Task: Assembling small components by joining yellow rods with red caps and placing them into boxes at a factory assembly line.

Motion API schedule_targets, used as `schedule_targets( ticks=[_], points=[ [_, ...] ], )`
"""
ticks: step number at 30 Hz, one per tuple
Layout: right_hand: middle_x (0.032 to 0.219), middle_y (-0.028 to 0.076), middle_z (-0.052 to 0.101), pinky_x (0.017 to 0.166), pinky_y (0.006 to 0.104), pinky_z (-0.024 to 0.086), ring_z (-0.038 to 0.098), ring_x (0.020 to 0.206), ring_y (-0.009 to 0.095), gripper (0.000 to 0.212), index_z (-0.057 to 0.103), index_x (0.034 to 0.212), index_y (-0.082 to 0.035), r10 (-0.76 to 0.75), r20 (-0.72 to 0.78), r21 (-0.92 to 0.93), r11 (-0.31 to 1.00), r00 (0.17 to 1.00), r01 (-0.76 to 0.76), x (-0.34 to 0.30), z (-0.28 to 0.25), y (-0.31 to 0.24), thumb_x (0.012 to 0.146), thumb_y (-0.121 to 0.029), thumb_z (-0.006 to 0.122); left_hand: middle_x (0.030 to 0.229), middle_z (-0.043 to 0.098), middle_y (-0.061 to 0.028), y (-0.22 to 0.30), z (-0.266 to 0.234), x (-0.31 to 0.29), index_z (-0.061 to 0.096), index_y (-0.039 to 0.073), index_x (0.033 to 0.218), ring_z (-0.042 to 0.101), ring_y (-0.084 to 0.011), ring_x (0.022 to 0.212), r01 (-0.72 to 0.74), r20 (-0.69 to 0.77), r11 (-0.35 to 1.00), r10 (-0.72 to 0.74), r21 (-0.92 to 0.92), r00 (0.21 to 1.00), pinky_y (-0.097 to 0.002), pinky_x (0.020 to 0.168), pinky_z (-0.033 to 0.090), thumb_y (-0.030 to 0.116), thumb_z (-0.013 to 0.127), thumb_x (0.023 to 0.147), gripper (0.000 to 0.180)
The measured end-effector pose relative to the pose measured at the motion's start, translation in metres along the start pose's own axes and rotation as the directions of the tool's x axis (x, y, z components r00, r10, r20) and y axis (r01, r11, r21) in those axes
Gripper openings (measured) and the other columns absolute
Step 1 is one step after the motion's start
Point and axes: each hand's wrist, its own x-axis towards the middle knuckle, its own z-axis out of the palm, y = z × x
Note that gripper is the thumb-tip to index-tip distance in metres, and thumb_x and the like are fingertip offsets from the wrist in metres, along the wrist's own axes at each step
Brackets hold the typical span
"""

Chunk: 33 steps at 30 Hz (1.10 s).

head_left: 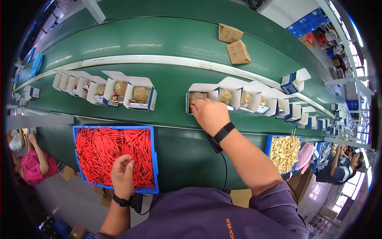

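Observation:
My right hand [210, 114] reaches into an open white-and-blue carton [188, 101] on the green conveyor. Its fingers bend down at a brownish round item [197, 96] inside; whatever lies between the fingertips is hidden. My left hand [122, 175] hovers over the near part of a blue bin [156, 159] filled with thin red sticks with dark ends [107, 145]. Its fingers are curled in toward the thumb, and I cannot make out anything in them.
Open cartons with round tan items stand in a left row [141, 95] and a right row [246, 97]. A smaller blue bin holds beige pointed pieces [284, 151]. Brown cardboard boxes [238, 52] lie farther back. Co-workers sit at left [41, 167] and right [338, 167].

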Motion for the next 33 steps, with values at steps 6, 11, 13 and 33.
schedule_targets(
  ticks=[6,11,13,33],
  points=[
    [0.074,0.012,0.069,0.064,0.0450,0.056,0.069,0.070,0.033,0.013,0.072,0.081,-0.012,0.035,0.230,-0.132,0.991,0.973,-0.004,0.023,0.006,0.000,0.088,-0.021,0.065,0.107,0.066,-0.0095,0.005,0.000,0.000,0.063,0.002,0.121,0.067,-0.0192,0.096,-0.069,0.096,0.896,0.029,0.438,0.995,-0.0316,0.087,0.054,-0.003,0.066,0.090,0.032],
    [0.077,0.012,0.071,0.065,0.0461,0.056,0.071,0.073,0.033,0.011,0.071,0.087,-0.012,0.069,0.264,-0.139,0.990,0.962,-0.033,0.019,0.006,-0.008,0.088,-0.020,0.064,0.097,0.065,-0.0143,0.018,0.025,0.010,0.066,0.005,0.116,0.066,-0.0312,0.087,-0.466,0.423,0.321,0.197,0.824,0.884,-0.0401,0.079,0.055,0.001,0.071,0.083,0.033],
    [0.091,0.014,0.073,0.078,0.0456,0.057,0.072,0.088,0.033,0.015,0.071,0.101,-0.011,0.091,0.136,0.007,0.996,0.987,-0.093,-0.001,-0.001,-0.019,0.088,-0.016,0.065,0.093,0.063,-0.0167,0.001,0.025,0.012,0.068,0.006,0.111,0.064,-0.0372,0.084,-0.457,0.417,0.285,0.192,0.842,0.888,-0.0454,0.076,0.053,0.005,0.070,0.081,0.030],
    [0.096,0.020,0.069,0.084,0.0468,0.054,0.065,0.091,0.038,0.012,0.073,0.091,-0.003,0.768,-0.292,-0.175,0.543,0.570,-0.822,-0.323,-0.123,0.227,0.079,-0.005,0.070,0.096,0.060,-0.0054,-0.015,0.007,0.027,0.065,0.004,0.113,0.056,-0.0172,0.074,-0.544,0.243,0.574,0.517,0.613,0.820,-0.0339,0.065,0.047,0.009,0.058,0.101,0.015]
  ],
)
